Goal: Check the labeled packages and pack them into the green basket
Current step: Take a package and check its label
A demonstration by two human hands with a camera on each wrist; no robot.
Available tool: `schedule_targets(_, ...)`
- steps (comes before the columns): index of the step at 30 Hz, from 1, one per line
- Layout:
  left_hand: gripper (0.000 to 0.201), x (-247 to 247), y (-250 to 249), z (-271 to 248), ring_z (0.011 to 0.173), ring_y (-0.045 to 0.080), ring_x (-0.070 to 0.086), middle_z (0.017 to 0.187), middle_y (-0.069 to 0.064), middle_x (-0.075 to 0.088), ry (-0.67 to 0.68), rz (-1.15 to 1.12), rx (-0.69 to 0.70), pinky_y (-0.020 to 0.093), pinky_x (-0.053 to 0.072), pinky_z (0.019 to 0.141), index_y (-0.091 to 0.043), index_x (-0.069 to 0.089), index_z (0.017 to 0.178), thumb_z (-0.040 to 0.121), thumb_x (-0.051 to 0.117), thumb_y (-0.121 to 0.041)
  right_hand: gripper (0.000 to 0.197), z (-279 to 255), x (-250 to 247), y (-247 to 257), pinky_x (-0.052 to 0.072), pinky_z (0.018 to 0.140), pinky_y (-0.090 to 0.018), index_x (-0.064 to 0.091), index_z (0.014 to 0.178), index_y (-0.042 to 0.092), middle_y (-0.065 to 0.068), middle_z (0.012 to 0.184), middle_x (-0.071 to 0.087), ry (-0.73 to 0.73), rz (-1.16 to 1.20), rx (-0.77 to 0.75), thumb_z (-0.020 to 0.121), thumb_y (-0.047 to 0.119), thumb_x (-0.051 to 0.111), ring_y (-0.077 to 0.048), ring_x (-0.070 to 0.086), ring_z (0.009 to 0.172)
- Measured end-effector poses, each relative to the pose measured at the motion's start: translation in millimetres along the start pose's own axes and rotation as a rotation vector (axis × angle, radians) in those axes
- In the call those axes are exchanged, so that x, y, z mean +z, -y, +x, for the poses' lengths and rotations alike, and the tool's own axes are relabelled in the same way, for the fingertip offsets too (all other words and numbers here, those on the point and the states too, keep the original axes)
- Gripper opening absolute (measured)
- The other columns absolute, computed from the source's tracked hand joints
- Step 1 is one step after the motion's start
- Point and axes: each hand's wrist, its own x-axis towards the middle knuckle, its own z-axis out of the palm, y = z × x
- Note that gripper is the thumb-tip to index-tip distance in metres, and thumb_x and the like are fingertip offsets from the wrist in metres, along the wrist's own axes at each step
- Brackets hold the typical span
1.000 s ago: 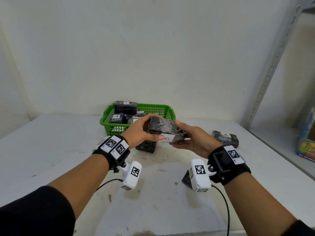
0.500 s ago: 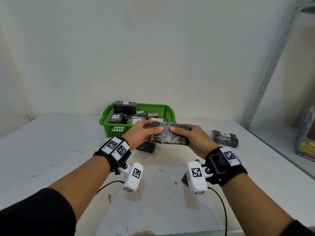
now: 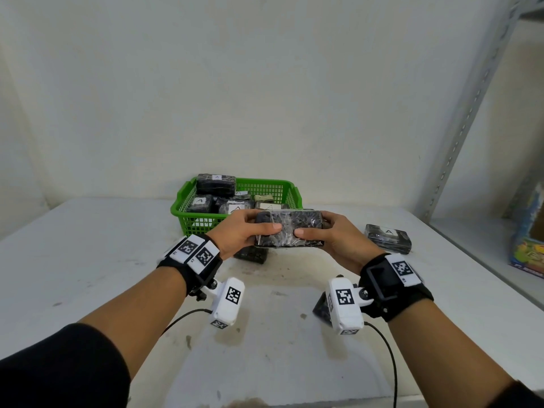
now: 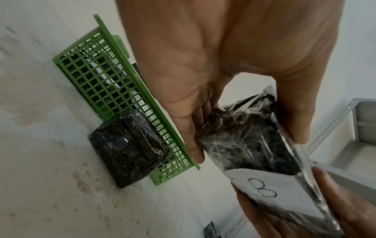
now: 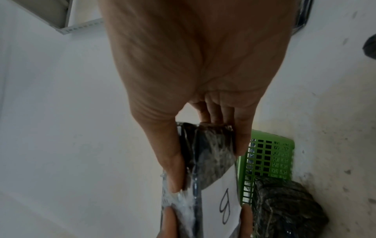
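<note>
I hold a black package [image 3: 290,232] wrapped in clear film level between both hands, just in front of the green basket [image 3: 184,214]. My left hand [image 3: 253,231] grips its left end and my right hand [image 3: 323,235] its right end, thumbs on top. Its white label reading B [image 4: 262,190] faces down and shows only in the wrist views [image 5: 225,207]. Several black packages labelled A [image 3: 216,184] lie in the basket.
One black package [image 3: 251,256] lies on the white table against the basket's front wall. Another, labelled A [image 3: 387,238], sits on the table to the right. A dark package [image 3: 319,309] lies under my right wrist. A metal shelf post [image 3: 459,136] stands at the right.
The package has turned from tilted, with its label toward me, to flat with the label underneath. Both hands have shifted slightly toward the basket.
</note>
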Motion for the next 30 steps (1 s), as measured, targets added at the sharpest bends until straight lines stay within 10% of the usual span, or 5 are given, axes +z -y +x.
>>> schedule_targets(18,0.079,-2,3,-4,0.116,0.017,0.063,0.127,-0.001,0.063,-0.061,0.304,0.231,0.039,0.053,0.098,-0.027,0.054,0.129,0.060,0.092,-0.013,0.054,-2,2,-2,0.061,0.093,-0.041,0.067,0.126,0.000,-0.017,0.128,0.072,0.008,0.037,0.133,0.084,0.033,0.079,-0.031,0.071,0.116)
schedule_targets(23,0.057,10,-4,-7,0.109,0.030,0.067,0.119,0.015,0.069,-0.054,0.016,0.004,0.045,0.052,0.098,-0.001,0.057,0.123,0.079,0.075,-0.031,0.059,1,1,-5,0.061,0.089,-0.035,0.066,0.128,-0.001,-0.019,0.128,0.071,-0.007,0.004,0.092,0.079,0.027,0.083,-0.031,0.071,0.115)
schedule_targets(30,0.058,9,1,-1,0.108,0.033,0.068,0.111,0.012,0.073,-0.083,0.128,0.039,0.054,0.048,0.102,-0.007,0.067,0.113,0.070,0.084,-0.041,0.043,2,1,-3,0.061,0.095,-0.042,0.071,0.118,0.002,-0.012,0.108,0.076,-0.049,-0.064,0.088,0.088,0.031,0.080,-0.022,0.073,0.096)
